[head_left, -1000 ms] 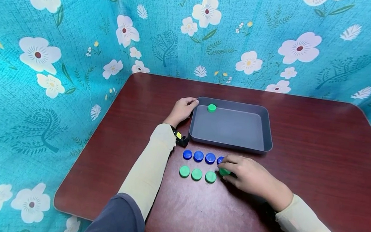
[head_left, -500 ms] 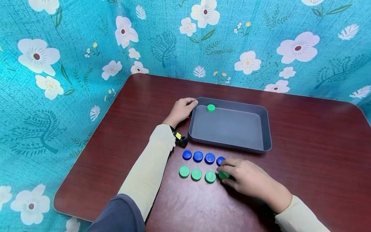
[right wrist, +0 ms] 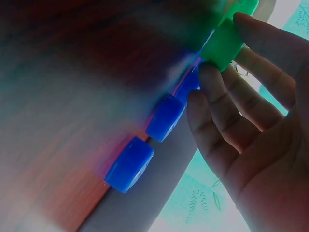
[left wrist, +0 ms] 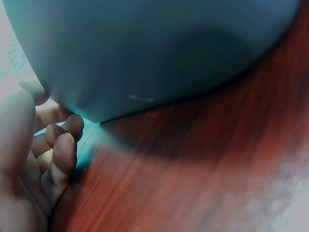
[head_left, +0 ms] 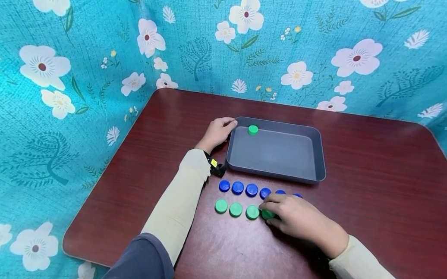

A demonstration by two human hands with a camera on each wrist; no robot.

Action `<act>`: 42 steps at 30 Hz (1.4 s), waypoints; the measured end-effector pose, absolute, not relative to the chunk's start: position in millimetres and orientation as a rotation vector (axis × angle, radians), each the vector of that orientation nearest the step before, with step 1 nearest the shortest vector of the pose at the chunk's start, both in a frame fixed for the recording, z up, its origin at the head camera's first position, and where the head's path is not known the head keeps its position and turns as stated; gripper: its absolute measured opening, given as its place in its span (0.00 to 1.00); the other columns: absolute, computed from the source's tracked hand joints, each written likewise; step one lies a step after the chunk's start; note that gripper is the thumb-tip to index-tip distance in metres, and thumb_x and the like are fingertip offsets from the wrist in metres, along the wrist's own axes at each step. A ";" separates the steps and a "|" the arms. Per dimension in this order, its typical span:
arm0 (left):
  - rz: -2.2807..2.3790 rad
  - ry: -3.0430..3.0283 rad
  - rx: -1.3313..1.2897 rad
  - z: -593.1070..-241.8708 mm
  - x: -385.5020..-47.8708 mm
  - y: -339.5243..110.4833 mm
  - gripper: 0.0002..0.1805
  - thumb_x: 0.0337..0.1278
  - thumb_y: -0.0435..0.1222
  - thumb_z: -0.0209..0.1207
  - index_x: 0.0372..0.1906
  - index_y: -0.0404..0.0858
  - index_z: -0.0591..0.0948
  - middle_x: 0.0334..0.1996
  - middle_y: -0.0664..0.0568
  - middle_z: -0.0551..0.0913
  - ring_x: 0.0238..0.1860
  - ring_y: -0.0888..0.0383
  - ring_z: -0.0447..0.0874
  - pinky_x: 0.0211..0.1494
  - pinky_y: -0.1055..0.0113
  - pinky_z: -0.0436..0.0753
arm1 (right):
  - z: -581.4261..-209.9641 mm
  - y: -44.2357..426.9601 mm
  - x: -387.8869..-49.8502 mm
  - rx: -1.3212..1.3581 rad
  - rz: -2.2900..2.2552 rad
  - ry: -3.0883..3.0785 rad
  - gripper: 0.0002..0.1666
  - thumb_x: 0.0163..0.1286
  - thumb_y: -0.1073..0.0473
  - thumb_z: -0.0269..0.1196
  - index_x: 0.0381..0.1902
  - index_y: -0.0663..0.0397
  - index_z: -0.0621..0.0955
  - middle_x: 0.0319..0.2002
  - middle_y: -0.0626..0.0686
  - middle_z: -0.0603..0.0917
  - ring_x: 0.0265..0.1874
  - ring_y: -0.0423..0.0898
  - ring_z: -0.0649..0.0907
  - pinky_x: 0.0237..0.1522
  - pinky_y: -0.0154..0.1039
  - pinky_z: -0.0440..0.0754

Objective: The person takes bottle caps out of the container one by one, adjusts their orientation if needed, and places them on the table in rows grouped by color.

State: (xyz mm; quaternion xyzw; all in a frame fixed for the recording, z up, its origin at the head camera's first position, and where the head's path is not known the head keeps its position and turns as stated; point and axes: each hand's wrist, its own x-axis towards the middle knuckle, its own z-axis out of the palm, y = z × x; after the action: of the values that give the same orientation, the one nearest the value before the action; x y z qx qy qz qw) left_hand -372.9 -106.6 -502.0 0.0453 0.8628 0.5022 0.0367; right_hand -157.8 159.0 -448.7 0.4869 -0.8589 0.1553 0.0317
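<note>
My right hand (head_left: 299, 220) holds a green bottle cap (head_left: 267, 214) at the right end of a row of green caps (head_left: 236, 209). In the right wrist view, thumb and fingers lie on either side of that green cap (right wrist: 223, 46). Just beyond runs a row of blue caps (head_left: 251, 190), partly hidden by the hand. My left hand (head_left: 217, 132) grips the far left corner of a dark grey rectangular tray (head_left: 275, 174). The left wrist view shows curled fingers (left wrist: 63, 159) against the tray's outer wall (left wrist: 154, 58). Inside the tray, near that corner, sits one green cap (head_left: 253, 130).
Everything stands on a reddish-brown wooden table (head_left: 162, 126) with rounded corners. A blue flowered curtain (head_left: 199, 34) hangs behind it and along the left. A black wrist camera (head_left: 217, 169) sits close to the tray's near left corner.
My right hand has shifted slightly towards me and left, still on the green cap. More blue caps now show beyond its knuckles. The left hand keeps its place on the tray.
</note>
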 end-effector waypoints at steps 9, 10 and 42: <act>1.540 2.651 0.135 -500.1 -372.6 -106.3 0.25 0.69 0.55 0.52 0.62 0.48 0.79 0.53 0.54 0.81 0.32 0.59 0.81 0.33 0.64 0.82 | -447.0 158.2 -157.8 1.502 0.419 -2.670 0.18 0.51 0.59 0.76 0.42 0.54 0.86 0.38 0.45 0.81 0.34 0.40 0.81 0.32 0.39 0.82; 1.541 2.647 0.136 -500.2 -372.3 -106.3 0.25 0.69 0.55 0.52 0.63 0.48 0.79 0.53 0.54 0.81 0.32 0.59 0.81 0.33 0.64 0.82 | -447.1 158.1 -157.5 1.503 0.419 -2.674 0.19 0.51 0.59 0.76 0.42 0.54 0.86 0.38 0.46 0.81 0.35 0.40 0.81 0.32 0.39 0.82; 1.550 2.631 0.130 -500.3 -372.0 -107.0 0.24 0.69 0.56 0.52 0.61 0.49 0.79 0.46 0.56 0.82 0.26 0.55 0.81 0.32 0.62 0.82 | -450.4 158.2 -154.5 1.482 0.348 -2.785 0.23 0.54 0.54 0.75 0.47 0.54 0.85 0.42 0.47 0.82 0.41 0.43 0.83 0.39 0.41 0.82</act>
State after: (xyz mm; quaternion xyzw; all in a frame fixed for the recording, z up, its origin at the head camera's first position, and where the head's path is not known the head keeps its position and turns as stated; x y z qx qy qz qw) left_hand -372.0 -107.0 -500.3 0.0424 0.8600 0.5067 0.0423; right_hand -154.5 158.2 -450.4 0.4669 -0.8773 0.1097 -0.0161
